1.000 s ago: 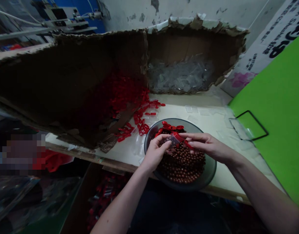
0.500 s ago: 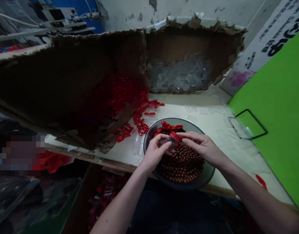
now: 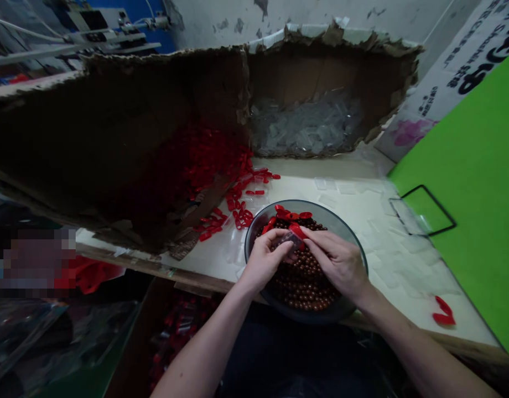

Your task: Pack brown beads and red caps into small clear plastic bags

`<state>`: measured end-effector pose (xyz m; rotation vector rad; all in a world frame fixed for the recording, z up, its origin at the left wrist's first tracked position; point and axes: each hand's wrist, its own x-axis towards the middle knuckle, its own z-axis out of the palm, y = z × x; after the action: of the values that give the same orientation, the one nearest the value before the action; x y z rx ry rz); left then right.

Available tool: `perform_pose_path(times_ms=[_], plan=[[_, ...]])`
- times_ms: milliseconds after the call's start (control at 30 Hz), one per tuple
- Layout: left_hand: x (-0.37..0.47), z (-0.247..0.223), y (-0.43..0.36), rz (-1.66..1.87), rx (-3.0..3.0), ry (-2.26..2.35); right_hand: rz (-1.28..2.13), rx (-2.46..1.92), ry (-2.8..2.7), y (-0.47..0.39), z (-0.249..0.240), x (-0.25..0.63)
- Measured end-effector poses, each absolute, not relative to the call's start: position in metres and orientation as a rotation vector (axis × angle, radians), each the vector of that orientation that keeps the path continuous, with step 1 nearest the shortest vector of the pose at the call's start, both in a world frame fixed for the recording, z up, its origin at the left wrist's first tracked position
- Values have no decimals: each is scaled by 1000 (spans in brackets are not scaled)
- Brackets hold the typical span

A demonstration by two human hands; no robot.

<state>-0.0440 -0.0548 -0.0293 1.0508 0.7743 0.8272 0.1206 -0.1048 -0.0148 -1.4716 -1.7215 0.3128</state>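
Note:
Above a bowl (image 3: 358,254) of shiny brown balls (image 3: 308,293), my left hand (image 3: 265,257) is closed around a small clear plastic container (image 3: 288,239). At the container's upper right end sits a red cap (image 3: 296,231). The fingers of my right hand (image 3: 335,254) press together on that red cap. Several more red caps (image 3: 294,215) lie on the balls at the bowl's far side. What fills the container is too small to make out clearly.
A torn cardboard box (image 3: 213,72) stands behind, with red caps (image 3: 204,160) heaped on its left and clear plastic pieces (image 3: 308,127) on its right. Loose red caps spill onto the white table (image 3: 296,166). A green panel (image 3: 470,199) with a black frame (image 3: 439,207) borders the right.
My right hand has moved slightly left and closed more tightly onto the red cap. More of the red piece at the table's right edge now shows. My left hand is nearly still.

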Motion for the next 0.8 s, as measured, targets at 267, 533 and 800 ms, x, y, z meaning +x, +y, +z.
perform_pose_path(times_ms=[267,533,800], plan=[[-45,-30,-55,775,1106,740,4,-1398,-2021,-112,-16,128],[-43,-33,-53,791,969,723,125,-1446,-1842,-111,-17,117],[-42,-29,-51,613,1010,690,772,-1442,-1416,-83,-8,132]])
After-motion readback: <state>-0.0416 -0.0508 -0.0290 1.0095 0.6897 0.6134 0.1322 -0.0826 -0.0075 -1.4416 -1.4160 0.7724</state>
